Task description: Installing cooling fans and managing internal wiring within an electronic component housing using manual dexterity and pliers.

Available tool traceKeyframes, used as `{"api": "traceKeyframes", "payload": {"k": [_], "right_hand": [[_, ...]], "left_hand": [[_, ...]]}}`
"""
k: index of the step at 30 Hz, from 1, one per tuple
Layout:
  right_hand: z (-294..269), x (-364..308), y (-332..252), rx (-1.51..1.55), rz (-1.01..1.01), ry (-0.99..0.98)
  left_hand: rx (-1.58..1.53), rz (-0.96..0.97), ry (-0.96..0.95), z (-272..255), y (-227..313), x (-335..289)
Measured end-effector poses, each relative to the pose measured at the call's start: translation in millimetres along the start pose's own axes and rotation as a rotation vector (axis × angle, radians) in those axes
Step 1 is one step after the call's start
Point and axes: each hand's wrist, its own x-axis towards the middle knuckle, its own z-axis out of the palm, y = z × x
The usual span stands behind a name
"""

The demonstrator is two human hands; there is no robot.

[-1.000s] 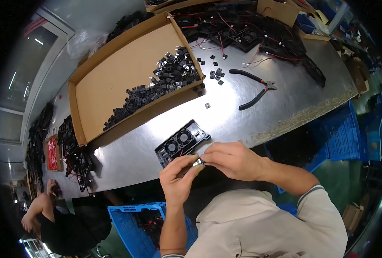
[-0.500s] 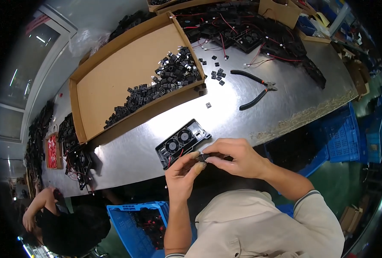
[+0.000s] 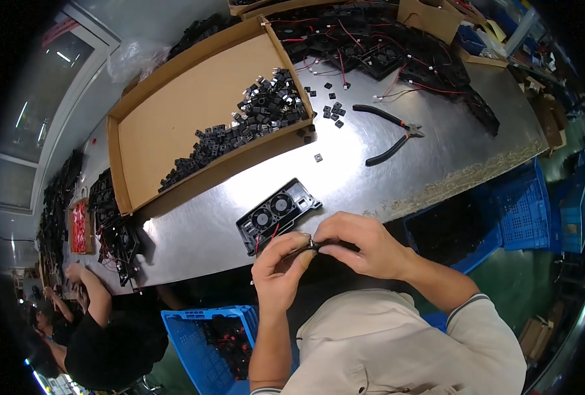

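Note:
My left hand [image 3: 278, 275] and my right hand [image 3: 366, 247] meet at the table's near edge, fingertips pinched on a small dark part [image 3: 311, 244] with a shiny metal bit. The fingers hide most of it, so its kind cannot be made out. Just beyond the hands, a black plastic housing with two small fans [image 3: 272, 212] lies tilted on the metal table, a red wire at its near side. A shallow cardboard box [image 3: 167, 105] to the far left holds a heap of small black square parts [image 3: 240, 135], some with silvery metal ends.
Black-handled cutting pliers [image 3: 398, 128] lie spread on the right, near several loose black squares [image 3: 332, 113]. Fan assemblies with red wires [image 3: 378, 56] are piled at the back. A blue crate [image 3: 194, 342] stands below left, beside a co-worker in black [image 3: 115, 339].
My fingers have shifted slightly around the small part, and a shiny metal bit now shows between them. The co-worker at the left has raised and stretched an arm toward the table.

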Motion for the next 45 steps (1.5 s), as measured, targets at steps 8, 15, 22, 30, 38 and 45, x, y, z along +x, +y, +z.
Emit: {"api": "traceKeyframes", "payload": {"k": [8, 15, 22, 30, 38, 45], "right_hand": [[-4.6, -4.2, -7.6, 0.068, 0.113, 0.015], [-2.1, -11.0, -11.0, -0.048, -0.084, 0.011], [1.7, -15.9, -11.7, -0.018, -0.142, 0.024], [-3.3, -9.6, -3.6, -0.037, 0.061, 0.031], [1.4, -18.4, 11.1, -0.043, -0.012, 0.048], [4.1, -21.9, 16.8, 0.568, 0.494, 0.103]], "left_hand": [[0.093, 0.048, 0.031, 6.7, 5.3, -1.9], [0.257, 0.06, -0.041, 4.1, 17.4, -5.2], [0.326, 0.09, -0.077, 3.9, 22.4, -11.2], [0.089, -0.057, -0.002, 11.8, 8.4, 1.2], [-0.023, -0.137, 0.016, 16.2, -9.5, -5.1], [-0.504, -0.189, 0.118, 17.5, -23.9, -7.0]]}}
